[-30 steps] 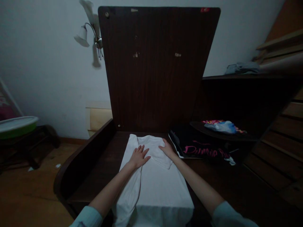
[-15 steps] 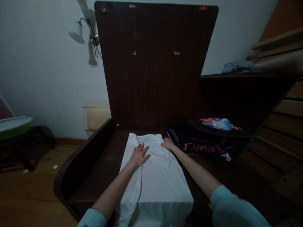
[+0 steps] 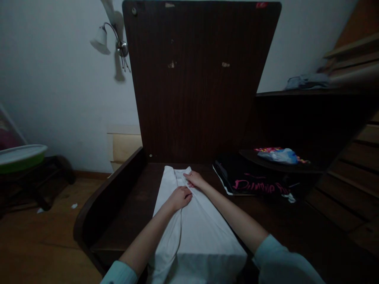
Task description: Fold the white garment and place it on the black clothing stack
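Observation:
A white shirt (image 3: 204,232) lies lengthwise on the dark wooden desk top (image 3: 133,205), and its near end hangs over the front edge. A long strip of it, which looks like a sleeve, is folded along the left side. My right hand (image 3: 196,180) pinches the right side of the shirt near its far end, which is turned in toward the middle. Just nearer to me, my left hand (image 3: 180,198) rests on the cloth with its fingers curled in on a bit of the fabric. The fingertips of the left hand are partly hidden.
A tall dark panel (image 3: 195,90) rises behind the desk. To the right lie a black item with pink lettering (image 3: 251,181) and a small shelf (image 3: 266,165) bearing a plastic bag (image 3: 281,156). A raised curved side board (image 3: 97,209) borders the left.
My right hand has moved left, bringing the shirt's right side inward. My left hand has gone from spread flat to curled and shifted slightly right. The view has shifted a little.

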`<state>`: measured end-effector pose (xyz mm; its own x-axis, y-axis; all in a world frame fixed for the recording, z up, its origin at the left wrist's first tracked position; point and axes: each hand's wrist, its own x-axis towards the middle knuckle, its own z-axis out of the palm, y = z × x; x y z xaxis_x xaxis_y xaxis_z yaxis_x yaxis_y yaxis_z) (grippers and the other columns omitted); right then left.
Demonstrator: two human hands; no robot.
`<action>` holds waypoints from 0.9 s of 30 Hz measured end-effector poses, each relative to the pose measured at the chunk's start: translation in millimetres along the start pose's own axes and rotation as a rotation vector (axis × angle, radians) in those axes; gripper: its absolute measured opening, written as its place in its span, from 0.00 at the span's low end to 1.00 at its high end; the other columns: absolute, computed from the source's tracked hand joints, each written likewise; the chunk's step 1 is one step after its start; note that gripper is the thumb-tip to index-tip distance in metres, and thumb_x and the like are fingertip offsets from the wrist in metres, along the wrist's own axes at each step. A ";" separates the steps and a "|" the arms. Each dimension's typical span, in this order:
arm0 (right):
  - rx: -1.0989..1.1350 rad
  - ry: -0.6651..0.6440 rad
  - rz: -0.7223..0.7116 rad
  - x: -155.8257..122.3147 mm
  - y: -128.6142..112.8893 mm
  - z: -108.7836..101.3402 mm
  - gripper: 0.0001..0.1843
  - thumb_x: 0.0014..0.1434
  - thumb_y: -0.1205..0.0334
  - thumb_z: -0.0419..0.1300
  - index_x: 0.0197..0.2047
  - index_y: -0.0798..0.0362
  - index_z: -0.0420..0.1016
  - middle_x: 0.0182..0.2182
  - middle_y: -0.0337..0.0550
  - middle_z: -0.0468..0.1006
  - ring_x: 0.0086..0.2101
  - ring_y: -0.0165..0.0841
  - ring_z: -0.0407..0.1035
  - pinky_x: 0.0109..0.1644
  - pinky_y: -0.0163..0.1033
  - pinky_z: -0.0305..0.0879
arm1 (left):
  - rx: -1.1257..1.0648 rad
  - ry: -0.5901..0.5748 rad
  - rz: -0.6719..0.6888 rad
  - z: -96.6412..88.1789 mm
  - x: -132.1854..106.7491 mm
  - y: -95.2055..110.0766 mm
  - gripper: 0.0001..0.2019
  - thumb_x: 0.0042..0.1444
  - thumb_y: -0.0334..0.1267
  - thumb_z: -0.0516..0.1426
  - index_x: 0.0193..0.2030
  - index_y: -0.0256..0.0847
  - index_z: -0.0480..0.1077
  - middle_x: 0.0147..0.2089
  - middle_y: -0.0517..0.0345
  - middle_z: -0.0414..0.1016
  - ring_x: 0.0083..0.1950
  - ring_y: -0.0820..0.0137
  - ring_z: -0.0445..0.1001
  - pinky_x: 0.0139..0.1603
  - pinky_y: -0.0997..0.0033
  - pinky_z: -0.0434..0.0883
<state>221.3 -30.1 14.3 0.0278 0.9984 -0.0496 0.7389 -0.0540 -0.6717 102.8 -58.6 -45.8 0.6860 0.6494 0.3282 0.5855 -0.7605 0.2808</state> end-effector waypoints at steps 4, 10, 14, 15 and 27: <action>0.137 -0.002 -0.026 -18.8 23.8 -21.5 0.12 0.59 0.60 0.47 0.26 0.53 0.60 0.19 0.35 0.70 0.18 0.23 0.65 0.22 0.28 0.60 | -0.144 0.046 0.004 -3.1 -0.1 2.5 0.08 0.52 0.31 0.49 0.30 0.38 0.70 0.34 0.55 0.72 0.39 0.69 0.69 0.45 0.71 0.63; -0.021 -0.102 -0.219 -103.9 88.4 -48.9 0.13 0.48 0.56 0.58 0.21 0.53 0.60 0.16 0.32 0.64 0.19 0.24 0.59 0.22 0.29 0.51 | -0.524 0.155 -0.252 1.1 0.9 -8.0 0.09 0.50 0.29 0.48 0.33 0.37 0.69 0.32 0.57 0.72 0.35 0.71 0.70 0.41 0.71 0.65; -0.244 -0.125 -0.174 -160.7 113.2 -48.0 0.10 0.42 0.59 0.61 0.24 0.53 0.63 0.21 0.34 0.68 0.24 0.28 0.62 0.27 0.31 0.52 | -0.828 0.215 -0.359 3.1 3.1 -14.3 0.14 0.54 0.32 0.48 0.48 0.38 0.64 0.35 0.57 0.74 0.37 0.72 0.71 0.41 0.71 0.66; -0.279 -0.116 -0.172 -170.6 116.1 -46.6 0.09 0.43 0.60 0.60 0.26 0.52 0.64 0.22 0.35 0.68 0.25 0.28 0.63 0.28 0.32 0.53 | -0.932 0.208 -0.379 3.3 4.1 -14.8 0.16 0.53 0.33 0.50 0.50 0.39 0.64 0.36 0.56 0.74 0.38 0.73 0.71 0.42 0.71 0.65; -0.367 -0.044 -0.161 -202.7 87.1 -58.6 0.09 0.52 0.64 0.49 0.22 0.51 0.63 0.22 0.38 0.69 0.25 0.29 0.62 0.29 0.33 0.50 | -1.275 0.136 -0.550 -14.1 28.9 -15.5 0.10 0.42 0.37 0.61 0.32 0.33 0.74 0.27 0.55 0.73 0.30 0.74 0.71 0.33 0.76 0.66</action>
<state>319.5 -236.1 9.1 -0.1312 0.9914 -0.0025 0.9229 0.1212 -0.3655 107.5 -28.0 -27.9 0.4097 0.9118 -0.0276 -0.0795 0.0658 0.9947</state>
